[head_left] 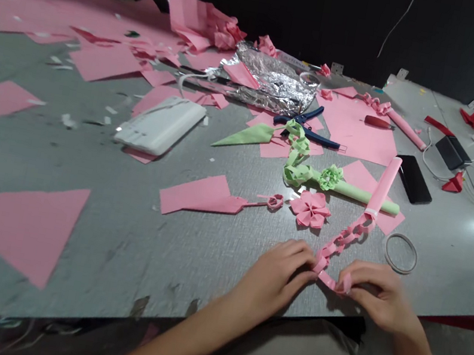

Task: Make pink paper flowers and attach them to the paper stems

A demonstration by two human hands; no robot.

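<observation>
My left hand point(289, 270) pinches the near end of a pink paper chain point(348, 235), close to the table's front edge. Opposite it, my right hand point(381, 292) holds the loose pink strip at that same end, its tip curling up between the fingers. The chain's far end meets a rolled pink paper tube point(383, 187). Just beyond my left hand lies a folded pink paper flower point(310, 209). A pink paper piece with a thin twisted stem point(202, 196) rests to its left. Farther back are a green paper tube point(357, 193) and green chain point(298, 151).
A roll of tape point(401, 253) lies right of my right hand, with a black phone point(416, 180) behind it. Blue-handled pliers point(312, 131), crumpled foil point(276, 75) and a white power bank point(161, 124) stand farther back. Pink sheets point(28, 227) spread leftward.
</observation>
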